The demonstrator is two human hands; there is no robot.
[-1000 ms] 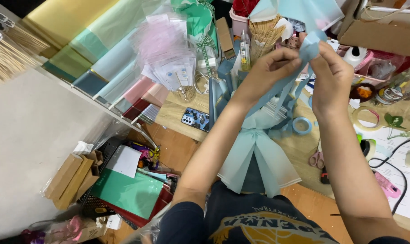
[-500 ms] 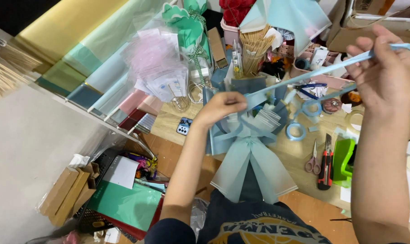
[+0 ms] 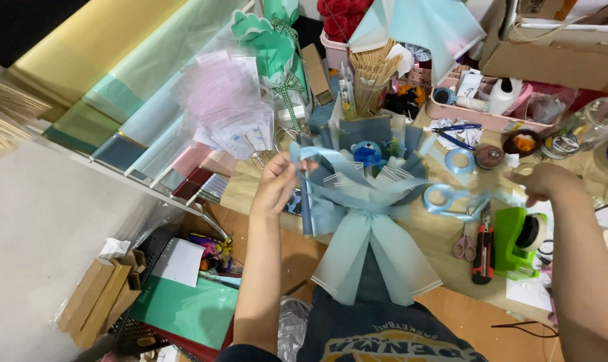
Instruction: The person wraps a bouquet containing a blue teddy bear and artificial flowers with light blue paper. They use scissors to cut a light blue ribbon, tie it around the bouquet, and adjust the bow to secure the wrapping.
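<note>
My left hand (image 3: 277, 182) has its fingers pressed together, pinching one end of a pale blue ribbon (image 3: 357, 175) just above the wrapped bouquet (image 3: 361, 221). From that pinch the ribbon runs across the front of the bouquet toward my right hand (image 3: 542, 182), which sits curled over the far end; I think those fingers are closed on the ribbon, but the hand's back hides them and I cannot tell for sure. The bouquet lies at the near edge of the worktop (image 3: 445, 258), its pale blue skirt of wrapping hanging over that edge toward my body. Just beside the right hand, a green tape dispenser (image 3: 518, 238) stands near the worktop's near edge, with a red box cutter (image 3: 479, 249) and pink-handled scissors (image 3: 463, 243) lying between it and the bouquet. Further back sit two blue ribbon rolls (image 3: 461, 161), a pink tray (image 3: 481, 114) of supplies, and a tub of wooden sticks (image 3: 371, 77). Rolls of coloured wrapping paper (image 3: 116, 87) lie off the worktop's left edge.
</note>
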